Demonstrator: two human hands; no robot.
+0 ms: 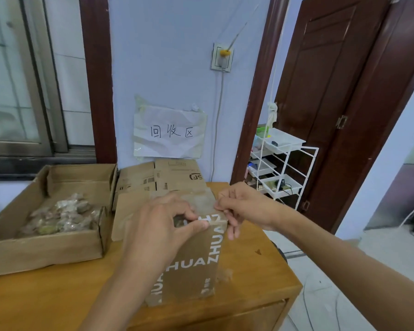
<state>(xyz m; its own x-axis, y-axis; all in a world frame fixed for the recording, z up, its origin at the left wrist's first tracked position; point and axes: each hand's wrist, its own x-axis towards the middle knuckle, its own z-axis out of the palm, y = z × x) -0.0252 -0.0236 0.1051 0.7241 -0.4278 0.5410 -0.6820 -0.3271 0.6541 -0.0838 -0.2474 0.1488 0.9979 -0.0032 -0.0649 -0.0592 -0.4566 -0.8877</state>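
Note:
A brown cardboard box (194,266) printed with white "ZHUAN" letters stands on the wooden table (58,297), its top sealed with clear tape. My left hand (163,225) lies over the box's top near edge, thumb and fingers pinching at the tape there. My right hand (242,206) is at the box's top right corner, its fingertips pinching the tape edge while the lower fingers hang down the right side. The hands hide most of the box's top.
An open cardboard tray (46,249) with crumpled tape scraps sits at the left. Flattened cartons (163,180) lean against the wall behind the box, under a handwritten paper sign (170,132). A white wire rack (280,170) stands by the dark door at the right.

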